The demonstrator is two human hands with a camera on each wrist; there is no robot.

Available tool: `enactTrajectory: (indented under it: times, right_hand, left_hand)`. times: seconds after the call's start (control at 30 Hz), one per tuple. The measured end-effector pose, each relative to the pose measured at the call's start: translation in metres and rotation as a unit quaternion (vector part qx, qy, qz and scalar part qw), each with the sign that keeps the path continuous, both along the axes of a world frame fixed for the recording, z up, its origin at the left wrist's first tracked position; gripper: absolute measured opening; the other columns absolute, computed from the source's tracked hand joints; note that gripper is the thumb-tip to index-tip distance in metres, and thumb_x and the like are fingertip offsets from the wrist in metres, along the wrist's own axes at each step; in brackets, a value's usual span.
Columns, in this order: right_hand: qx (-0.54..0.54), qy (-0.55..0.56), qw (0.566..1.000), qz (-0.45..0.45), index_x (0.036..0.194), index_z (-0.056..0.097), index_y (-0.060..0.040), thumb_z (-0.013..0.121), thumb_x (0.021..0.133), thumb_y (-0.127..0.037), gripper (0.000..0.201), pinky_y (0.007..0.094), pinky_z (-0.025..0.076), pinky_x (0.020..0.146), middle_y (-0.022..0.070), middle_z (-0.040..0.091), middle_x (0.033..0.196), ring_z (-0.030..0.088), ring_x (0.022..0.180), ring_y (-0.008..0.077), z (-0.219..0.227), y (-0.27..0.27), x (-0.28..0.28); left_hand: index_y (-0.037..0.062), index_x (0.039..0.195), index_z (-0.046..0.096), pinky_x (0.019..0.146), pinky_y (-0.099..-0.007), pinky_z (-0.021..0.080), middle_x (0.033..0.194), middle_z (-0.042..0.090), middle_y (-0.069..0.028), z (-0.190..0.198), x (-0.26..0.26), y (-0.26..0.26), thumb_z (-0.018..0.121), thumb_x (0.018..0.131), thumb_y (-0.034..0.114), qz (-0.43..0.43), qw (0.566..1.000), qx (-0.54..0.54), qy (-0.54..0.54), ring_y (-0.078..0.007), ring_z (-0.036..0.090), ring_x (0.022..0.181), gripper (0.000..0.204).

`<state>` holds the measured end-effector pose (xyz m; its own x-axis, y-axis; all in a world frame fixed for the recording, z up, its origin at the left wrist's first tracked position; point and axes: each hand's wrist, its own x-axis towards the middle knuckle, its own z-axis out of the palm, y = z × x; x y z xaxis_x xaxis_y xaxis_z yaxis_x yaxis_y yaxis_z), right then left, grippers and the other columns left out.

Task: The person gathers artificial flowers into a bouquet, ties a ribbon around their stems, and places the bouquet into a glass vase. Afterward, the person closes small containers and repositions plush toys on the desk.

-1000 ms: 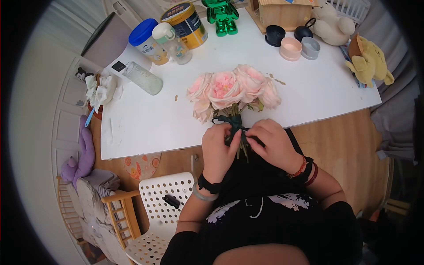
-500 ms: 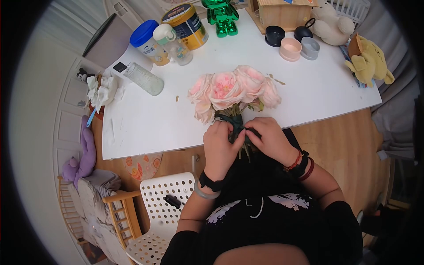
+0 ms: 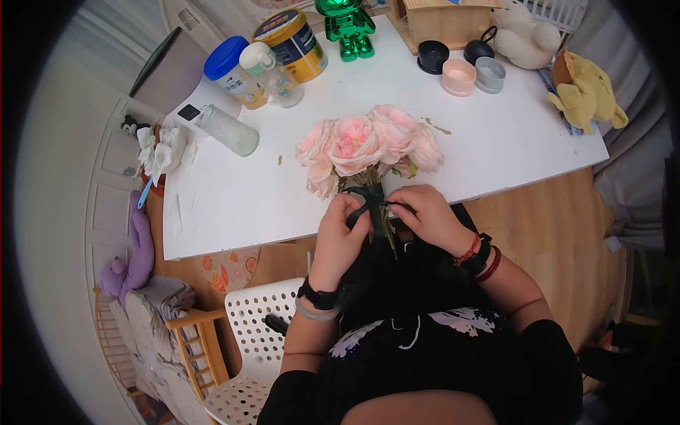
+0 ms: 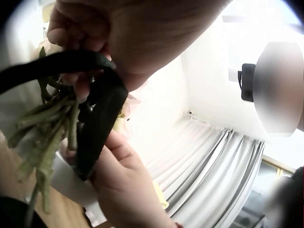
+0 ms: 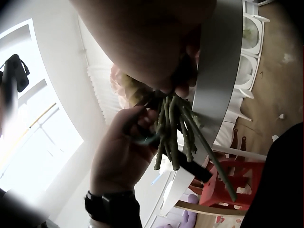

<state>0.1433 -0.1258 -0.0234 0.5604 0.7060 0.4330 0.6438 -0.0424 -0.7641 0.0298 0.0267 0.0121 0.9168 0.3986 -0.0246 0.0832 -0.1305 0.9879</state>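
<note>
A bunch of pale pink roses (image 3: 368,145) lies with its blooms on the white table (image 3: 234,198) and its green stems (image 3: 386,230) hanging over the near edge. A dark green ribbon (image 3: 370,200) is wrapped round the stems just under the blooms. My left hand (image 3: 340,234) pinches one end of the ribbon (image 4: 97,123) against the stems (image 4: 45,142). My right hand (image 3: 425,216) pinches the other end on the right side. In the right wrist view the stems (image 5: 175,130) hang between both hands.
At the table's back stand a blue-lidded jar (image 3: 230,71), a yellow tin (image 3: 294,42), a bottle (image 3: 269,67), a green figure (image 3: 347,25), small cups (image 3: 460,74) and plush toys (image 3: 584,92). A glass (image 3: 227,129) lies on its side. A white perforated chair (image 3: 255,340) stands on my left.
Both hands have shifted slightly up and left along the stems, and the ribbon ends are now drawn outward between the fingers. The bouquet has moved a little to the left.
</note>
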Motion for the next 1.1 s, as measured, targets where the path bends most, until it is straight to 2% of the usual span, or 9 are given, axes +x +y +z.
enactTrajectory:
  times: [0.23, 0.33, 0.4, 0.47, 0.6, 0.67, 0.73, 0.93, 1.1]
  right_hand:
    - [0.003, -0.009, 1.000, 0.000, 0.090, 0.061, -0.0035, 0.063, 0.079, -0.009, 0.012, 0.0399, 0.047, 0.068, 0.0126, 0.064, 0.081, 0.060, 0.077, 0.0329, 0.000, -0.001, 0.001]
    - [0.017, -0.001, 1.000, 0.006, 0.090, 0.060, -0.0050, 0.062, 0.081, -0.010, 0.011, 0.0373, 0.045, 0.068, 0.0098, 0.062, 0.076, 0.059, 0.073, 0.0298, -0.003, -0.001, 0.002]
    - [0.017, 0.000, 1.000, 0.008, 0.090, 0.060, -0.0051, 0.062, 0.081, -0.011, 0.010, 0.0370, 0.045, 0.067, 0.0095, 0.062, 0.076, 0.059, 0.072, 0.0293, -0.002, -0.001, 0.002]
    - [0.018, 0.006, 1.000, 0.009, 0.090, 0.061, -0.0052, 0.062, 0.082, -0.011, 0.010, 0.0367, 0.045, 0.066, 0.0094, 0.062, 0.076, 0.059, 0.072, 0.0291, -0.002, -0.001, 0.001]
    - [0.016, 0.016, 1.000, 0.007, 0.088, 0.061, -0.0051, 0.063, 0.082, -0.011, 0.008, 0.0354, 0.045, 0.065, 0.0087, 0.061, 0.074, 0.058, 0.070, 0.0275, 0.001, -0.002, 0.000]
    - [0.016, 0.014, 1.000, -0.006, 0.087, 0.061, -0.0050, 0.064, 0.081, -0.011, 0.009, 0.0350, 0.045, 0.065, 0.0084, 0.060, 0.073, 0.057, 0.069, 0.0267, 0.002, 0.000, -0.003]
    - [0.016, 0.013, 1.000, -0.021, 0.086, 0.061, -0.0050, 0.065, 0.080, -0.011, 0.009, 0.0345, 0.044, 0.064, 0.0081, 0.059, 0.071, 0.057, 0.067, 0.0258, 0.005, 0.000, -0.005]
    - [-0.024, 0.036, 0.999, -0.023, 0.084, 0.062, -0.0051, 0.069, 0.076, -0.014, 0.015, 0.0368, 0.046, 0.066, 0.0102, 0.064, 0.075, 0.061, 0.071, 0.0299, 0.004, 0.003, -0.004]
    - [-0.004, -0.012, 1.000, -0.017, 0.084, 0.058, -0.0027, 0.067, 0.078, -0.010, 0.013, 0.0333, 0.044, 0.066, 0.0095, 0.057, 0.078, 0.055, 0.074, 0.0260, 0.004, 0.006, -0.003]
  left_hand:
    - [0.0023, 0.101, 0.049, 0.062, -0.0208, 0.042, 0.072, 0.054, -0.0011, 0.005, -0.031, 0.004, 0.051, 0.093, 0.007, -0.064, 0.991, -0.114, 0.031, -0.0078, 0.054, 0.069, 0.009]
    - [0.0008, 0.097, 0.053, 0.063, -0.0259, 0.045, 0.072, 0.057, -0.0051, 0.004, -0.045, 0.010, 0.052, 0.093, 0.010, -0.116, 0.989, -0.008, 0.091, -0.0142, 0.057, 0.068, 0.010]
    - [-0.0002, 0.094, 0.058, 0.067, -0.0324, 0.047, 0.076, 0.061, -0.0109, 0.012, -0.051, 0.016, 0.056, 0.090, 0.014, -0.234, 0.937, 0.245, 0.089, -0.0251, 0.060, 0.071, 0.015]
    - [0.0005, 0.096, 0.061, 0.070, -0.0359, 0.047, 0.083, 0.063, -0.0144, 0.015, -0.056, 0.020, 0.060, 0.086, 0.018, -0.250, 0.926, 0.275, 0.061, -0.0323, 0.060, 0.077, 0.020]
    - [0.0005, 0.101, 0.061, 0.072, -0.0349, 0.048, 0.087, 0.065, -0.0144, 0.028, -0.050, 0.025, 0.064, 0.084, 0.021, -0.137, 0.927, 0.333, 0.105, -0.0284, 0.062, 0.081, 0.027]
    - [0.0004, 0.106, 0.060, 0.071, -0.0339, 0.048, 0.091, 0.064, -0.0147, 0.016, -0.037, 0.021, 0.064, 0.084, 0.016, -0.023, 0.962, 0.270, 0.012, -0.0265, 0.062, 0.081, 0.027]
    - [-0.0004, 0.109, 0.056, 0.070, -0.0328, 0.048, 0.092, 0.061, -0.0142, 0.011, -0.023, 0.010, 0.065, 0.083, 0.011, -0.005, 0.972, 0.234, -0.013, -0.0252, 0.060, 0.080, 0.030]
    - [0.0003, 0.098, 0.052, 0.063, -0.0347, 0.044, 0.079, 0.051, -0.0113, -0.006, -0.004, -0.017, 0.075, 0.074, 0.016, 0.090, 0.930, 0.354, -0.045, -0.0265, 0.052, 0.071, 0.037]
    - [-0.0004, 0.100, 0.050, 0.065, -0.0358, 0.044, 0.086, 0.050, -0.0139, -0.013, 0.002, -0.022, 0.075, 0.072, 0.018, 0.101, 0.922, 0.370, -0.063, -0.0288, 0.052, 0.074, 0.042]
